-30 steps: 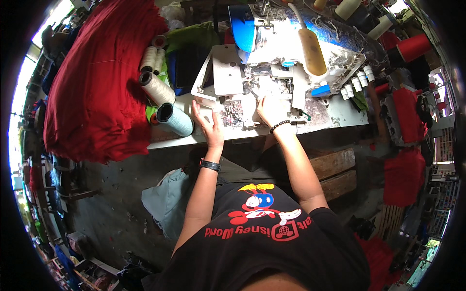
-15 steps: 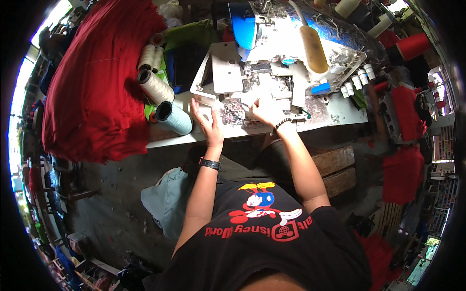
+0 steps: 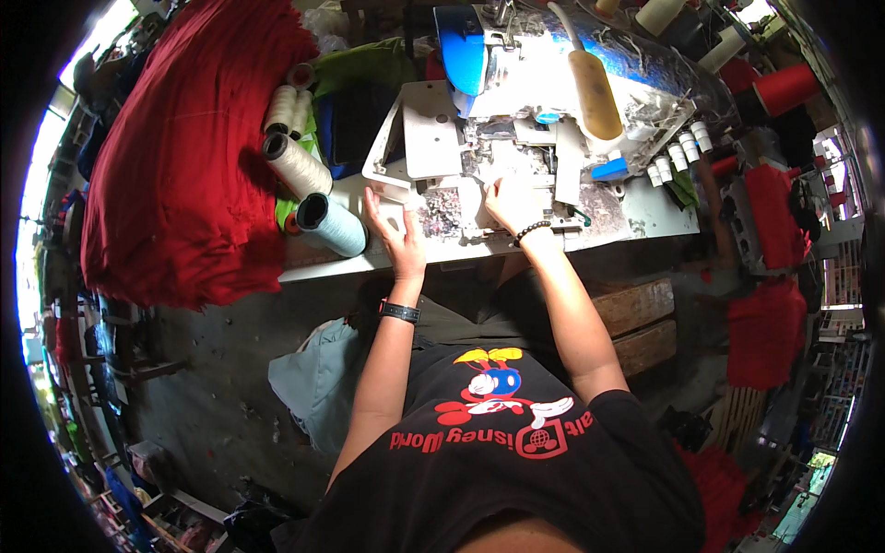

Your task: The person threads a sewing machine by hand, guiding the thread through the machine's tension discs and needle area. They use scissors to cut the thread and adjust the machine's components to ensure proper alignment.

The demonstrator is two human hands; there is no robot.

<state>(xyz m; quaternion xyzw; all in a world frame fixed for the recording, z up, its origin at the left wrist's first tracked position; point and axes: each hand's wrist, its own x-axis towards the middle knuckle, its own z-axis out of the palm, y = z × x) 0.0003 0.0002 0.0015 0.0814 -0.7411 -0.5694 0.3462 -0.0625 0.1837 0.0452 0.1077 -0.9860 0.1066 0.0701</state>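
Observation:
Under bright light on the table stands a blue and white sewing machine (image 3: 516,78), its white cover plate (image 3: 431,129) swung out on the left side. My left hand (image 3: 398,238) is open at the table's front edge, fingers stretched up beside the lower corner of that cover. Low at the front of the machine, my right hand (image 3: 514,206) has its fingers curled together in a pinch. Glare washes out the fingertips, so what they hold, if anything, cannot be made out. A pale blue thread cone (image 3: 332,226) lies tilted left of my left hand.
A large heap of red fabric (image 3: 184,157) covers the table's left end. White thread cones (image 3: 297,166) lie beside it. A yellowed lamp (image 3: 595,95) hangs over the machine. Several small white spools (image 3: 678,157) stand at its right. A wooden bench (image 3: 636,323) is below the table.
My right hand has shifted slightly right, and its fingers now point more upward toward the machine. My left hand stays nearly where it was.

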